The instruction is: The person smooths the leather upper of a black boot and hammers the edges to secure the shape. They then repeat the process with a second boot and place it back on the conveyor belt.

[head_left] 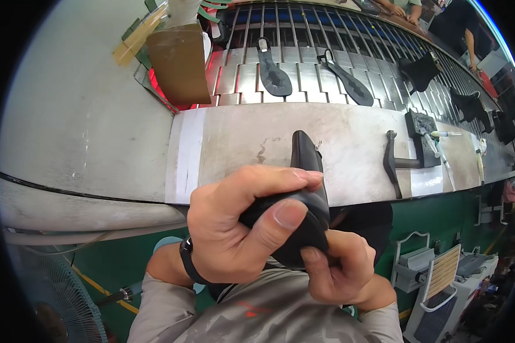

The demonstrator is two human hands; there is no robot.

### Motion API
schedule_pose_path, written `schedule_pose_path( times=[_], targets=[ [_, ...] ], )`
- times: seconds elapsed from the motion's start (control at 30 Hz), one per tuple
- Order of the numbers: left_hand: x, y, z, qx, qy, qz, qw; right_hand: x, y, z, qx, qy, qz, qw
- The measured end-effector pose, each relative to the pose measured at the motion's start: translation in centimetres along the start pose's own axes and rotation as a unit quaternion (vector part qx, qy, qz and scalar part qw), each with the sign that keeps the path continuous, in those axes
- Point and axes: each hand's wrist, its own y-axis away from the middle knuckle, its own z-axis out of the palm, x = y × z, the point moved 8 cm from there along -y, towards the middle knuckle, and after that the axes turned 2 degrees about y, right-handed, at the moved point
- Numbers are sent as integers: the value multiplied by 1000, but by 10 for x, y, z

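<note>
Bracing the black footwear piece (316, 201), the left hand (234, 223) is clasping it, the right hand (343, 266) pinching its near end; even pressure is likely preventing creases.

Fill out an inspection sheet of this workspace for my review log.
Surface: pale bench, smudged, with whitish strips across it.
Job's things: black shoe-like piece, held over the bench's near edge; its exact shape is partly hidden by the fingers.
Clutter: hammer and dark block at right, with slender tools by the block.
Hands: left hand wraps the piece from the left; right hand pinches its near end.
Cables: thin pale line under the bench's left edge, possibly a cord; cannot tell.
Surroundings: slatted metal conveyor carrying two dark soles; fan at lower left; green floor.
</note>
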Motion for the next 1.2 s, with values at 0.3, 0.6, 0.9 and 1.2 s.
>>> schedule_pose_path(
  times=[0.3,0.6,0.9,1.2],
  targets=[
    [-70,48,-18,208,141,35,967,15,-41,25,-162,155,-51,973],
    [-149,79,4,88,-135,-20,987,108,5,5,-35,280,-144,948],
    [-143,82,4,73,-175,43,981,106,6,6,-70,269,-100,955],
    [-147,73,3,122,-86,1,989,107,0,5,-32,195,-104,975]
  ],
)
